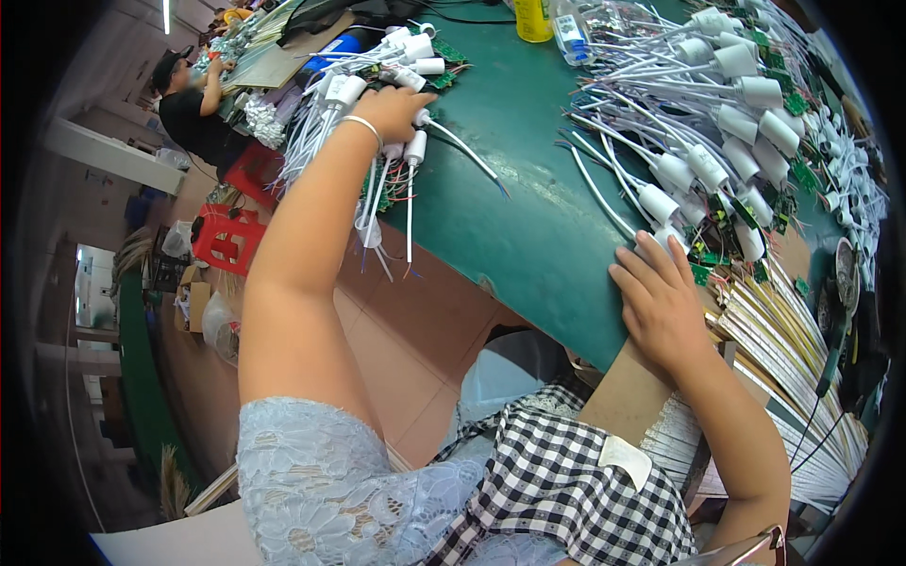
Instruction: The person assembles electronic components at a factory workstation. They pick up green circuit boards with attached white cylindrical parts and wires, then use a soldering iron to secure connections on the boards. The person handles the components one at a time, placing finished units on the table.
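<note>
My left hand point(385, 115) reaches over the left pile of white cylindrical housings point(343, 90) with white cables. One finger stretches right, above a housing point(422, 119) whose cable point(467, 154) trails across the green table. The other fingertips are partly hidden, and I see nothing clearly gripped. At the near edge of the right pile, my right hand point(661, 307) lies with its fingers stretched out. Its fingertips are by a white housing point(666, 232) in the larger pile of cabled housings point(706, 168). Green circuit boards point(440, 79) show among the parts.
The green table point(500, 236) lies between the piles. A yellow container point(533, 21) and a clear bottle point(571, 38) stand at the back. Long pale strips point(779, 340) fan out at right. Red stools point(226, 236) and a person in black point(189, 113) are at left.
</note>
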